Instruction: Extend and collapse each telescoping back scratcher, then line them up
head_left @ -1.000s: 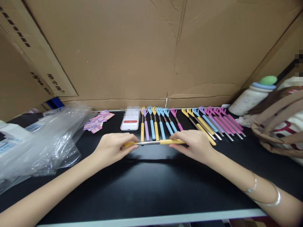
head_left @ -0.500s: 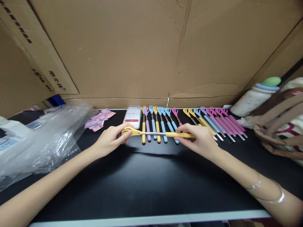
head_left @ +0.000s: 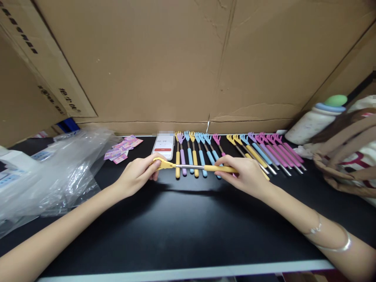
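Yellow claw-headed back scratcher point(head_left: 194, 167) w/ slim silver metal rod point(head_left: 187, 166) & smooth yellow cylindrical grip point(head_left: 210, 168), held up off black tabletop point(head_left: 188, 231), approx. horiz., grip end a tad lower in view. Yellow claw head point(head_left: 166, 164) at L end, pinched in L hand point(head_left: 135, 174), tines partly hidden; rod bare btwn claw & grip; grip's R end in R hand point(head_left: 246, 172).

The phone point(head_left: 163, 149) seems to read 00:08; Chinese characters point(head_left: 69, 100) mark the cardboard point(head_left: 147, 66).
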`<state>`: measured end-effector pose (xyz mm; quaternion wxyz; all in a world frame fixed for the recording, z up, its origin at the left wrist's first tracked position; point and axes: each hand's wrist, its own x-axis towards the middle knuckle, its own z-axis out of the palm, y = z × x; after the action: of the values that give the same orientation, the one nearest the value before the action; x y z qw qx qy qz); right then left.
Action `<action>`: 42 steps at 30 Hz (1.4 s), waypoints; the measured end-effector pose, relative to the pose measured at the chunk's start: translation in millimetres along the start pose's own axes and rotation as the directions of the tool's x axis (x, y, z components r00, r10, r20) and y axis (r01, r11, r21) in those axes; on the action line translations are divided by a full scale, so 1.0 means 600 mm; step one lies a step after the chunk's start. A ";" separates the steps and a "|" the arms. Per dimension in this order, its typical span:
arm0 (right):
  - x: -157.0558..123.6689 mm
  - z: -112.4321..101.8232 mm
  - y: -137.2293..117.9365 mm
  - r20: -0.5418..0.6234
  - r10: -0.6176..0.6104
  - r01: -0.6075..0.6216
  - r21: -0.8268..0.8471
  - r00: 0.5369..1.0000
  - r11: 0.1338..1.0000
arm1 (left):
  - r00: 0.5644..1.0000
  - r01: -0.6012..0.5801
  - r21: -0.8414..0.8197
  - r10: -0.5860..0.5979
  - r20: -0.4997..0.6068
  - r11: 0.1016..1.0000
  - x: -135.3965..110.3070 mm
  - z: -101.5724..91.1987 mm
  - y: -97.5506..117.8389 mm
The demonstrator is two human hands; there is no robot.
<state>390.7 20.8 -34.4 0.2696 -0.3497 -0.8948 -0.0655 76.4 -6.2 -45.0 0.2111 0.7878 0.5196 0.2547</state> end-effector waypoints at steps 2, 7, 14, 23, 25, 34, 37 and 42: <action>0.000 -0.001 -0.001 0.001 -0.012 0.012 -0.015 1.000 1.000 | 1.000 0.001 0.006 -0.001 -0.006 1.000 0.000 0.001 0.002; -0.001 0.002 -0.001 0.015 -0.031 0.031 -0.013 0.999 0.999 | 1.000 0.004 0.019 -0.003 -0.028 1.000 -0.003 0.005 0.003; -0.006 0.015 -0.001 0.069 -0.061 0.063 -0.025 0.996 0.998 | 0.998 0.004 -0.016 -0.005 -0.060 1.000 -0.005 0.009 0.003; -0.010 0.019 0.006 0.138 -0.002 -0.005 0.046 0.990 0.999 | 0.995 -0.082 -0.066 0.078 -0.069 0.994 -0.011 0.017 0.015; -0.010 0.021 0.007 0.162 0.021 -0.033 0.074 0.987 0.997 | 0.993 -0.092 -0.043 0.088 -0.079 0.995 -0.012 0.018 0.017; -0.009 0.022 0.003 0.313 0.085 -0.150 0.190 0.946 0.970 | 0.983 -0.135 0.061 0.142 -0.113 0.989 -0.015 0.016 0.012; -0.008 0.022 0.002 0.372 0.082 -0.189 0.262 0.924 0.946 | 0.980 -0.142 0.087 0.153 -0.125 0.986 -0.017 0.019 0.012; -0.005 0.020 -0.007 0.495 0.049 -0.302 0.445 0.868 0.843 | 0.976 -0.154 0.139 0.172 -0.129 0.978 -0.020 0.023 0.016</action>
<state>384.6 19.7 -45.8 0.1347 -0.3540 -0.8808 0.2842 87.4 -21.9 -52.3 0.1013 0.8199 0.4817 0.2924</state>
